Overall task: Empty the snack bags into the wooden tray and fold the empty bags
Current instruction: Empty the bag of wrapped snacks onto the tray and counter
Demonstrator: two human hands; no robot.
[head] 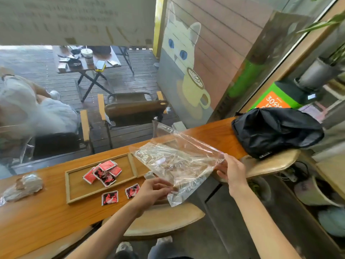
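Observation:
A clear plastic bag [179,161] hangs spread out above the right end of the wooden tray [74,191]. My left hand [153,191] pinches its near lower edge, while my right hand [231,171] grips its right corner. Several red and black snack packets [103,171] lie piled in the tray's left compartment. Two more packets [109,197] [132,190] rest on the counter just in front of the tray. The bag covers most of the tray's right compartment.
A crumpled clear bag [24,186] lies on the wooden counter [37,217] at the left. At the counter's right end sits a black bag [274,131]. Two wooden stools [164,219] [270,161] stand below the counter edge. Beyond the window, a person sits.

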